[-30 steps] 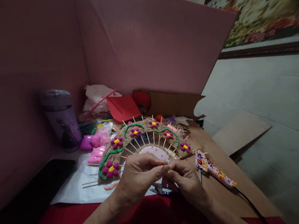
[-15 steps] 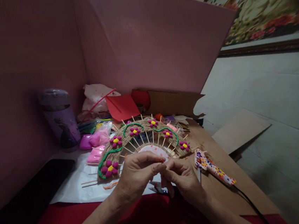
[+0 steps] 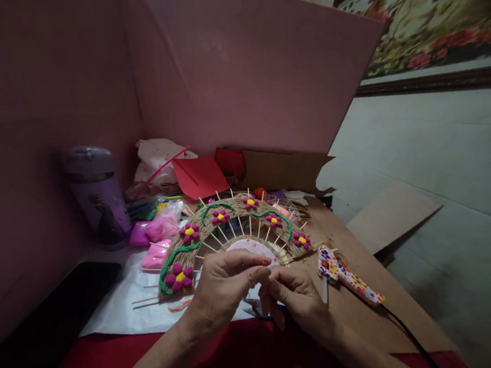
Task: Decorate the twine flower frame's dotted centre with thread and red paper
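My left hand (image 3: 225, 287) and my right hand (image 3: 298, 300) meet fingertip to fingertip just in front of a half-round woven fan (image 3: 227, 226). Both are pinched on a tiny piece too small to name. The fan is twine wound over wooden skewers, with pink and yellow clay flowers and a green clay vine on it. A glue gun (image 3: 348, 278) covered in coloured dots lies right of my right hand, its black cord running to the lower right. Scissors (image 3: 253, 310) lie partly hidden under my hands.
A purple tumbler (image 3: 96, 192) stands at the left. Pink clay packets (image 3: 155, 233), red paper (image 3: 199, 177) and crumpled bags lie behind the fan. A pink board (image 3: 238, 63) walls the back and left. Brown cardboard (image 3: 370, 305) covers the table's right side.
My hands have drifted slightly left and down, still pinched together. The fan and glue gun lie where they were.
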Action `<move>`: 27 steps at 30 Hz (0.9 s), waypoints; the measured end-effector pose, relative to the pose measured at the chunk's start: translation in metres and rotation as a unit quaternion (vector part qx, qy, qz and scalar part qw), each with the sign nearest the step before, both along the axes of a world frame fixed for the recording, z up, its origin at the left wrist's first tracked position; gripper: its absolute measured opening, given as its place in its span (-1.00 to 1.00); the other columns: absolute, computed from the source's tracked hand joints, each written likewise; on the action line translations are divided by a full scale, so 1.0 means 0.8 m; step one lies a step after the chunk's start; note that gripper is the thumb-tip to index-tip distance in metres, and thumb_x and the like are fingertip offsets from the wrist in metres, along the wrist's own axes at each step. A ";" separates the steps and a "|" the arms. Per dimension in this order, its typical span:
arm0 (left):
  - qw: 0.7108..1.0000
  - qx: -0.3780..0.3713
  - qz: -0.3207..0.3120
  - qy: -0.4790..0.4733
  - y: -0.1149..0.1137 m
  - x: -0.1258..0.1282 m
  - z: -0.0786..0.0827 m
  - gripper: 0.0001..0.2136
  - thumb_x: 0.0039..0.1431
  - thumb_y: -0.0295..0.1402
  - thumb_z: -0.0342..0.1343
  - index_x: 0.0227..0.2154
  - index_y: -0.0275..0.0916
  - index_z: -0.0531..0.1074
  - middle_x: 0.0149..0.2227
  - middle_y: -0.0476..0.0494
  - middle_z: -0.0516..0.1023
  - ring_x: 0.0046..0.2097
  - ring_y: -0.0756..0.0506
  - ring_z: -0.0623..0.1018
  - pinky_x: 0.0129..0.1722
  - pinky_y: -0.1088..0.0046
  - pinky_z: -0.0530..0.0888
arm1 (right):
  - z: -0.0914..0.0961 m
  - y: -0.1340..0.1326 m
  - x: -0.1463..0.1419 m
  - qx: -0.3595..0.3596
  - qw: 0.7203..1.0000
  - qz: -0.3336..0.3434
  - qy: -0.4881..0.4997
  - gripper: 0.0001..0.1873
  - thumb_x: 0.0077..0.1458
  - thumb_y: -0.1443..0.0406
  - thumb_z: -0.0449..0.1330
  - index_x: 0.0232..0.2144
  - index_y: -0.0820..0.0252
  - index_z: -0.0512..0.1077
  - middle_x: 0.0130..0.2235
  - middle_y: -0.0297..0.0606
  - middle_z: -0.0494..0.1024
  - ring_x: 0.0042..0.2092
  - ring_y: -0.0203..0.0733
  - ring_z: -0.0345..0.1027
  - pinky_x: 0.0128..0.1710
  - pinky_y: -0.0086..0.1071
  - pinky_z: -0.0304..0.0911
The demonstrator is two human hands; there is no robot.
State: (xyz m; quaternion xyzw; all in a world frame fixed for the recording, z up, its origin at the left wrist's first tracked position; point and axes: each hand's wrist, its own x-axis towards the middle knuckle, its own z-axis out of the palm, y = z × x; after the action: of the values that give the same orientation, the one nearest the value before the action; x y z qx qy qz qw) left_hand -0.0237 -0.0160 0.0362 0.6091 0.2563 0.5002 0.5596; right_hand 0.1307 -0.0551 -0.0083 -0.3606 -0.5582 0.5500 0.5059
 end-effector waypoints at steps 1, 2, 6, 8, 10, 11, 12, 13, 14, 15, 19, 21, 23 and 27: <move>1.000 0.003 -0.002 0.001 0.000 0.000 0.001 -0.94 -0.08 -0.44 0.24 -0.49 -0.26 0.59 -0.51 -0.11 0.57 -0.53 0.03 0.44 -0.62 0.59 0.34 | 0.000 0.000 0.000 -0.002 1.000 0.001 0.002 -0.69 0.14 0.13 0.13 -0.49 0.26 0.39 -0.58 -0.34 0.48 -0.69 -0.48 0.15 -0.70 -0.58 0.02; 1.000 0.005 -0.004 0.001 0.000 -0.001 0.002 -0.94 -0.09 -0.44 0.24 -0.49 -0.25 0.59 -0.51 -0.11 0.57 -0.54 0.04 0.44 -0.63 0.59 0.33 | -0.001 0.000 0.000 -0.003 1.000 0.002 0.005 -0.69 0.13 0.13 0.13 -0.49 0.26 0.39 -0.59 -0.34 0.47 -0.70 -0.48 0.15 -0.71 -0.58 0.02; 1.000 0.005 -0.010 0.007 -0.001 -0.001 0.003 -0.95 -0.09 -0.44 0.23 -0.51 -0.26 0.58 -0.54 -0.09 0.55 -0.56 0.05 0.41 -0.67 0.62 0.30 | 0.001 0.001 -0.001 -0.006 1.000 0.010 0.006 -0.68 0.13 0.12 0.12 -0.49 0.26 0.40 -0.60 -0.35 0.46 -0.71 -0.49 0.12 -0.72 -0.58 -0.01; 1.000 -0.008 -0.012 0.001 -0.002 0.000 0.003 -0.96 -0.09 -0.44 0.23 -0.54 -0.26 0.57 -0.60 -0.06 0.52 -0.61 0.07 0.38 -0.70 0.63 0.28 | 0.003 0.001 -0.003 0.003 1.000 -0.006 -0.001 -0.70 0.12 0.15 0.15 -0.51 0.26 0.40 -0.61 -0.36 0.46 -0.70 -0.48 0.13 -0.70 -0.57 0.02; 1.000 -0.027 -0.009 -0.012 -0.002 0.001 0.003 -0.97 -0.11 -0.44 0.23 -0.56 -0.27 0.56 -0.64 -0.03 0.49 -0.65 0.09 0.34 -0.72 0.63 0.26 | 0.004 0.001 -0.004 0.013 0.999 -0.037 -0.013 -0.73 0.09 0.18 0.19 -0.54 0.26 0.41 -0.60 -0.36 0.46 -0.67 -0.46 0.18 -0.65 -0.55 0.09; 0.999 -0.037 -0.004 -0.019 -0.002 0.001 0.003 -0.97 -0.12 -0.44 0.24 -0.57 -0.27 0.55 -0.65 -0.03 0.48 -0.67 0.10 0.32 -0.73 0.63 0.26 | 0.004 0.001 -0.005 0.013 0.998 -0.055 -0.016 -0.75 0.06 0.20 0.22 -0.55 0.26 0.42 -0.60 -0.35 0.47 -0.65 -0.44 0.20 -0.62 -0.53 0.12; 0.999 -0.047 0.002 -0.027 -0.002 0.001 0.003 -0.97 -0.12 -0.43 0.24 -0.57 -0.28 0.55 -0.66 -0.02 0.48 -0.68 0.10 0.32 -0.73 0.63 0.26 | 0.004 0.001 -0.006 0.010 0.997 -0.070 -0.016 -0.76 0.03 0.21 0.24 -0.56 0.26 0.42 -0.59 -0.35 0.48 -0.64 -0.43 0.22 -0.60 -0.52 0.14; 0.998 -0.056 0.008 -0.035 -0.001 0.001 0.004 -0.97 -0.13 -0.43 0.25 -0.58 -0.28 0.55 -0.66 -0.03 0.49 -0.68 0.10 0.32 -0.73 0.63 0.26 | 0.004 0.002 -0.006 0.006 0.997 -0.079 -0.014 -0.77 0.00 0.22 0.27 -0.57 0.25 0.42 -0.59 -0.35 0.48 -0.63 -0.42 0.23 -0.59 -0.51 0.15; 0.997 -0.065 0.014 -0.043 0.000 0.000 0.005 -0.96 -0.14 -0.43 0.25 -0.58 -0.29 0.54 -0.65 -0.03 0.50 -0.67 0.10 0.32 -0.73 0.63 0.26 | 0.004 0.002 -0.007 0.001 0.996 -0.084 -0.013 -0.77 -0.03 0.22 0.28 -0.58 0.25 0.42 -0.59 -0.35 0.48 -0.62 -0.41 0.22 -0.59 -0.51 0.15; 0.996 -0.072 0.021 -0.053 0.001 -0.001 0.007 -0.96 -0.14 -0.43 0.25 -0.58 -0.29 0.54 -0.65 -0.03 0.50 -0.67 0.10 0.33 -0.73 0.64 0.27 | 0.004 0.003 -0.006 -0.002 0.996 -0.088 -0.017 -0.77 -0.05 0.23 0.30 -0.59 0.25 0.41 -0.60 -0.36 0.48 -0.63 -0.41 0.21 -0.59 -0.51 0.15; 0.994 -0.053 0.062 -0.074 0.004 -0.005 0.010 -0.96 -0.12 -0.43 0.26 -0.53 -0.29 0.54 -0.64 -0.01 0.51 -0.67 0.10 0.35 -0.71 0.64 0.30 | 0.006 0.008 0.000 0.012 0.985 -0.135 -0.110 -0.78 -0.06 0.26 0.29 -0.62 0.26 0.43 -0.64 -0.39 0.41 -0.60 -0.40 0.20 -0.58 -0.51 0.12; 0.994 -0.011 0.093 -0.056 0.005 -0.007 0.009 -0.96 -0.10 -0.44 0.25 -0.51 -0.27 0.54 -0.61 -0.02 0.53 -0.64 0.08 0.39 -0.68 0.62 0.34 | 0.008 0.011 0.005 0.027 0.971 -0.176 -0.158 -0.78 -0.04 0.26 0.27 -0.62 0.26 0.43 -0.62 -0.38 0.40 -0.57 -0.38 0.22 -0.56 -0.50 0.13; 0.990 0.050 0.128 -0.024 0.005 -0.007 0.006 -0.97 -0.09 -0.46 0.24 -0.50 -0.26 0.54 -0.55 -0.04 0.56 -0.57 0.04 0.46 -0.60 0.59 0.41 | 0.010 0.012 0.010 0.041 0.962 -0.208 -0.174 -0.77 0.00 0.24 0.24 -0.59 0.26 0.44 -0.59 -0.37 0.41 -0.56 -0.37 0.22 -0.54 -0.49 0.15; 0.964 0.187 0.185 0.028 0.004 -0.007 0.000 -0.95 -0.06 -0.50 0.23 -0.49 -0.25 0.52 -0.49 -0.05 0.57 -0.45 0.01 0.51 -0.45 0.55 0.46 | 0.008 0.008 0.011 0.068 0.962 -0.234 -0.125 -0.73 0.11 0.21 0.16 -0.15 0.20 0.44 -0.55 -0.37 0.44 -0.60 -0.39 0.17 -0.62 -0.50 0.12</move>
State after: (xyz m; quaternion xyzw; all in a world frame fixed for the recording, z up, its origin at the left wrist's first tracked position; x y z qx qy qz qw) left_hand -0.0296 -0.0126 0.0362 0.6586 0.2823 0.6166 0.3262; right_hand 0.1393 -0.0487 -0.0016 -0.5119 -0.5531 0.3279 0.5697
